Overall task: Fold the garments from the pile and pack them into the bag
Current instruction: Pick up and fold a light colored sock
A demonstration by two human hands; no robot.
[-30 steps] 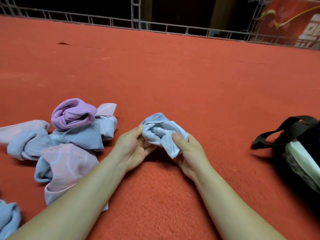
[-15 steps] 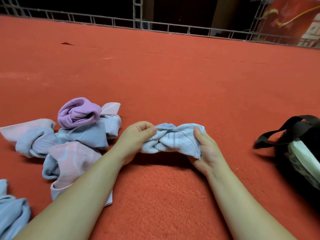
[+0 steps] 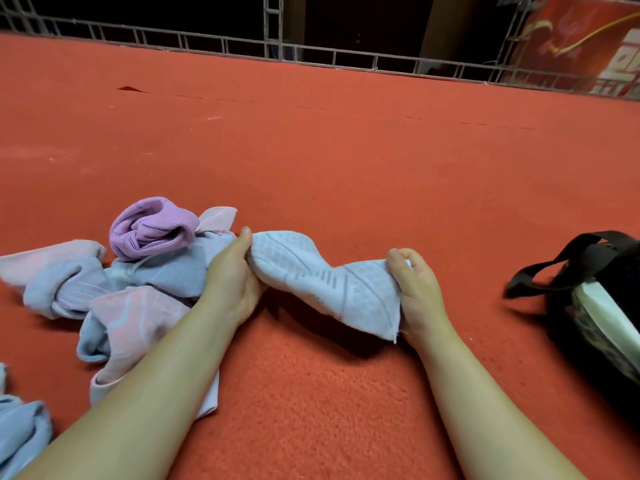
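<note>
A pale blue patterned garment (image 3: 325, 278) is stretched out between both hands just above the red carpet. My left hand (image 3: 232, 275) grips its left end, thumb on top. Its right end is pinched by my right hand (image 3: 419, 292), with a loose corner hanging down below. The pile of garments (image 3: 138, 282) lies at the left: a rolled purple piece (image 3: 152, 226) on top of blue and pink pieces. A black bag (image 3: 595, 299) with black straps stands at the right edge, something white showing inside it.
Red carpet (image 3: 346, 150) covers the whole floor. A metal railing (image 3: 277, 50) runs along its far edge. Another blue garment (image 3: 17, 427) lies at the bottom left corner.
The pale blue garment was bunched between the hands a second ago. Both hands have moved apart and pulled it out to its length.
</note>
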